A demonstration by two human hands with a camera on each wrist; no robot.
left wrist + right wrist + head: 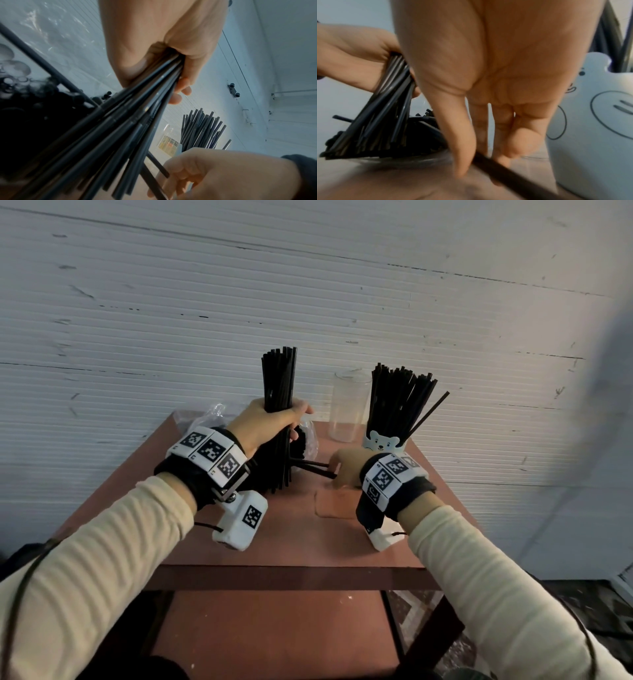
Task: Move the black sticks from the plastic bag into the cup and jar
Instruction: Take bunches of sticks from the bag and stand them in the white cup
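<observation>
My left hand [274, 422] grips a thick bundle of black sticks [279, 378] upright, its lower ends on the table beside the clear plastic bag [214, 412]. In the left wrist view the fingers [181, 86] curl round the bundle [120, 128]. My right hand [337, 474] pinches a loose black stick [313, 468] lying low over the table; its thumb and fingers close on that stick [505, 169]. The bear cup [383, 442] behind my right wrist is packed with sticks [400, 402]. The clear jar [349, 405] stands with nothing in it.
The small reddish table [274, 542] stands against a white ribbed wall [308, 285]. More sticks lie dark inside the bag [301, 440] behind the bundle. A lower shelf [274, 628] shows under the tabletop.
</observation>
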